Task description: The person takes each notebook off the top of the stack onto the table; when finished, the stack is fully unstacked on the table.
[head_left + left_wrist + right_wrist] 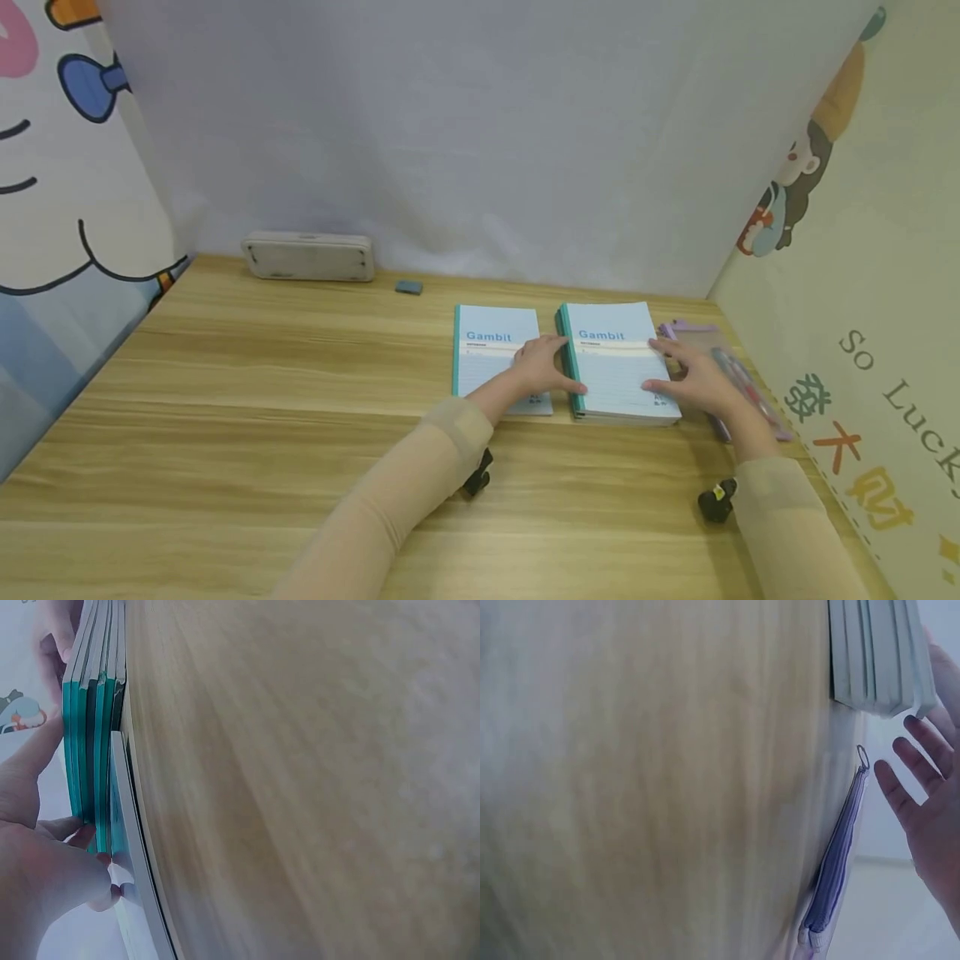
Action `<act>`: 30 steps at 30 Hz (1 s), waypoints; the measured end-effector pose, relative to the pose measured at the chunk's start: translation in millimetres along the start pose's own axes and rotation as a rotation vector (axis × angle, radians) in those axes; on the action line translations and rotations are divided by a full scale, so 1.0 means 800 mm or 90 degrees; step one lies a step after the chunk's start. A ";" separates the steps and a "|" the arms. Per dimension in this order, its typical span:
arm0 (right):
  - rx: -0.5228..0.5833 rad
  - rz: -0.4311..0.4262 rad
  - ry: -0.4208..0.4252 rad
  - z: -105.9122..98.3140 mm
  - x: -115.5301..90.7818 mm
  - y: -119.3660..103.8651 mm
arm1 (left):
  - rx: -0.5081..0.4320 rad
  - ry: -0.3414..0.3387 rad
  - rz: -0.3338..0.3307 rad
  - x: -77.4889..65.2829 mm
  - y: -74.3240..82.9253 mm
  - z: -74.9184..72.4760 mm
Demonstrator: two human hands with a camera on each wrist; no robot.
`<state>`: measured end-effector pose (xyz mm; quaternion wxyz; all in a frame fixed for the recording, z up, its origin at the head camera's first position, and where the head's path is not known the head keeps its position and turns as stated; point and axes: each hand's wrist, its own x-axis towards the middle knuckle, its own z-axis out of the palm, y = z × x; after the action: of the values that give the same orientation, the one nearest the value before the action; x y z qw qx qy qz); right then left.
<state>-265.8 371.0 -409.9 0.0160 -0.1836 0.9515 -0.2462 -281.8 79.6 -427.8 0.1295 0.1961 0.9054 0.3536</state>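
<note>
A stack of several notebooks (615, 367) with green spines and "Gambit" covers lies at the right of the table. My left hand (542, 367) is at the spine side, thumb and fingers spread along it; in the left wrist view the fingertips touch the green spines (88, 757). A single notebook (480, 367) lies flat beside the stack, partly under my left hand. My right hand (693, 379) is at the stack's right edge, fingertips at the cover's edge. In the right wrist view, its fingers (930, 754) are extended and spread near the page edges (877, 660).
A purple-edged zip pouch (738, 375) with things inside lies right of the stack, partly behind my right hand. A pale pencil case (309, 257) and a small grey-blue block (408, 287) sit along the back of the wooden table (225, 400). Hanging cloths border the table.
</note>
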 end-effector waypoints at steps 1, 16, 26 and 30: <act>0.004 -0.003 0.005 0.000 0.000 -0.001 | 0.001 -0.002 -0.002 -0.001 0.000 0.000; 0.114 0.048 0.015 -0.014 0.004 -0.031 | -0.095 0.018 -0.004 -0.009 0.002 -0.013; 0.110 0.042 0.081 -0.027 0.018 -0.058 | -0.177 0.108 0.019 -0.010 0.009 -0.030; 0.102 0.053 0.099 -0.029 0.020 -0.065 | -0.169 0.120 0.034 -0.013 0.012 -0.040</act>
<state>-266.3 334.1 -363.9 -0.0328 -0.1225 0.9340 -0.3341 -281.8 62.5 -397.5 0.0597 0.1672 0.8532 0.4905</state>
